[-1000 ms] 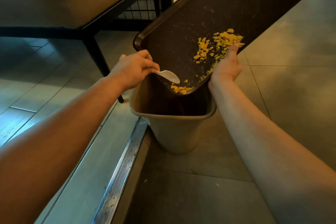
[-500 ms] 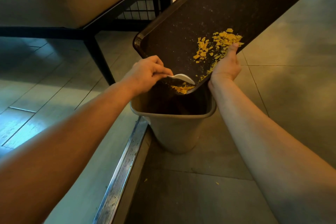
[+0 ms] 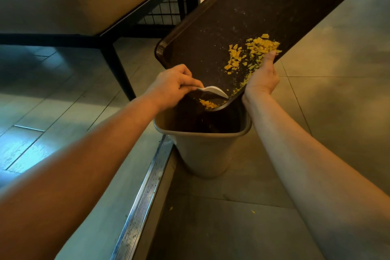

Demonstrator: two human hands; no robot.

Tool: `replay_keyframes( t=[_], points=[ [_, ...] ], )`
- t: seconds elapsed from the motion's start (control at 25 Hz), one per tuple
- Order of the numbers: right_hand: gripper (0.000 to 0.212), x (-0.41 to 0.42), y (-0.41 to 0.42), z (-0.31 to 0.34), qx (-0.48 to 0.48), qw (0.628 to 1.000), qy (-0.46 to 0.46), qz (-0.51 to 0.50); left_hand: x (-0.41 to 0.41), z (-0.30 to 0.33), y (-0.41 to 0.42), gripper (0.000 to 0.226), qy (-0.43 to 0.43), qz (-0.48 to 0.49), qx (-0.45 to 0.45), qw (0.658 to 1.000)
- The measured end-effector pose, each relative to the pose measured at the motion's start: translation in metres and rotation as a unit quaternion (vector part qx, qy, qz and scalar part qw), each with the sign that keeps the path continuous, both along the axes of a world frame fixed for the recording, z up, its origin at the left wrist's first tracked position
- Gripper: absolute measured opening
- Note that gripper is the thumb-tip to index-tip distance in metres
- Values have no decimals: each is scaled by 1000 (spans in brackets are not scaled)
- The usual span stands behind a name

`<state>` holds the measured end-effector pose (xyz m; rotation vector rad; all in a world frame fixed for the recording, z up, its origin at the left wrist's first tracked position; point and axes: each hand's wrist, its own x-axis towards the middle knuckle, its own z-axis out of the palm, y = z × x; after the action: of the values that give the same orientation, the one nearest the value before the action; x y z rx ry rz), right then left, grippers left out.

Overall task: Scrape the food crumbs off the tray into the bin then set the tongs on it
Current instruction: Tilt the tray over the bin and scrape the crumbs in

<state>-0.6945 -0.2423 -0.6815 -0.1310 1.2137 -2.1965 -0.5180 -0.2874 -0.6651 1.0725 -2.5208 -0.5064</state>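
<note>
Head view: centre frame, the left hand (image 3: 173, 84) pinches a white scraper (image 3: 213, 91) against the tilted tray (image 3: 263, 6); the right hand (image 3: 261, 79) grips its edge; crumbs (image 3: 251, 53) sit above the bin (image 3: 202, 152).

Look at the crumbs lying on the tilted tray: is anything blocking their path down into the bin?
Partly. The right hand grips the tray's lower edge, its thumb lying among the crumbs. Otherwise nothing visible blocks them: the tray's low corner overhangs the open bin, where the left hand scrapes with a white utensil.
</note>
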Motion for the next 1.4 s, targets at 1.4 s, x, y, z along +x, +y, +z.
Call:
replay_keyframes(
  t=[1.4],
  points=[
    [27, -1, -2, -1, -4, 1000, 8, -18, 23, 16, -6, 22, -90, -15, -45, 995]
  ],
)
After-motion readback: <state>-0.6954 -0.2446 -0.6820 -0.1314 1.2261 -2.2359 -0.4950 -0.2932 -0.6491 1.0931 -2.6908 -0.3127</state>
